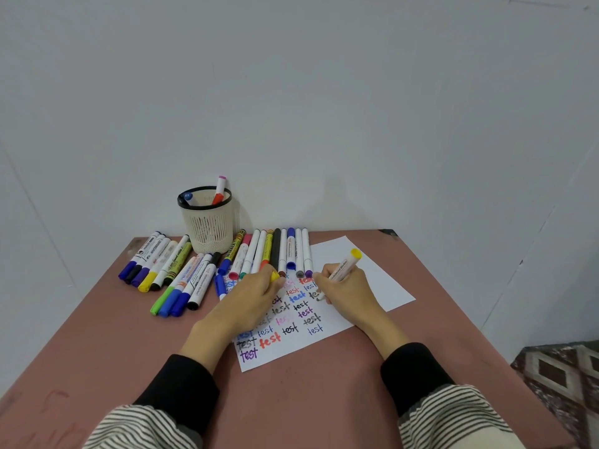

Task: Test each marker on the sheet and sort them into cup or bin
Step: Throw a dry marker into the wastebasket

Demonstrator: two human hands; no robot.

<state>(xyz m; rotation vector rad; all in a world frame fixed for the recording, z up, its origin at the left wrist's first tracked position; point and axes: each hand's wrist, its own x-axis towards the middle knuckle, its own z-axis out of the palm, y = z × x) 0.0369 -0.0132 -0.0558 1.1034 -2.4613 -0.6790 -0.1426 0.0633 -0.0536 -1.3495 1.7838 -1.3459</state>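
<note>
**Testing a yellow marker on the paper sheet**

Being gripped in the right hand [345,288] is a slim white cylindrical marker [343,270] with a yellow end plug; its long axis is slanting from the tip, lowered to the sheet [356,254] near the middle of the written rows, up and away to the right toward the far corner of the table [324,400]. The fingers are being kept curled tightly round the barrel. A small yellow cap [275,276] is being pinched in the curled fingers of the left hand [256,294], which is resting on the sheet's left part. The flat white paper is being covered with rows of the word "test" in many colours. Smooth plastic markers are lying in two fanned groups [168,270] beside a cream, perforated cup [209,228] with a black rim, which is holding several markers upright. The matte reddish-brown tabletop is being crossed by black, ribbed cuffs and striped sleeves.
</note>
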